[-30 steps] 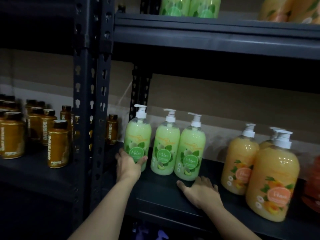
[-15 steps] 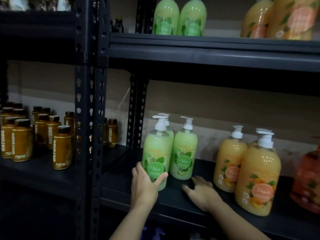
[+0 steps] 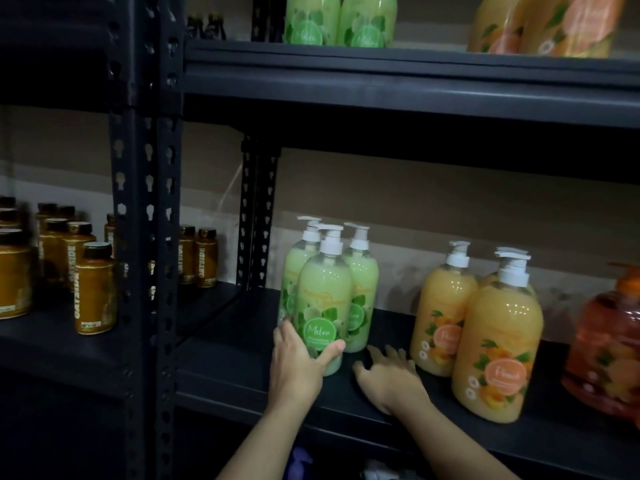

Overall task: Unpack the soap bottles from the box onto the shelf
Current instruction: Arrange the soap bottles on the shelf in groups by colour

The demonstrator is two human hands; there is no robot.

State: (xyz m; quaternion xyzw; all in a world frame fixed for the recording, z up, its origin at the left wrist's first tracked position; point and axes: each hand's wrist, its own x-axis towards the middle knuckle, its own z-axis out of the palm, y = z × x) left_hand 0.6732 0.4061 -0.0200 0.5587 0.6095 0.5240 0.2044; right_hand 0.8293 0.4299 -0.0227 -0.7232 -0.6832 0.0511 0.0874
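On the middle black metal shelf board (image 3: 225, 355): 3 green melon-label plastic pump bottles (image 3: 323, 299), 3 yellow-orange plastic pump bottles (image 3: 495, 344), 1 red-orange translucent bottle (image 3: 606, 344).
Above the board: 2 green upper bottles (image 3: 311, 22), 2 yellow-orange upper bottles (image 3: 502, 26).
Left of the board: brown dark-capped bottles (image 3: 95, 289), count unclear.

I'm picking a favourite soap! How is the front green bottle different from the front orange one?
The green bottle holds green soap; the orange bottle holds orange soap. The green bottle's label says Melon; the orange bottle's label is peach, its word blurred. The left hand grips the green bottle; no hand touches the orange bottle. Both stand upright on the shelf with white pumps.
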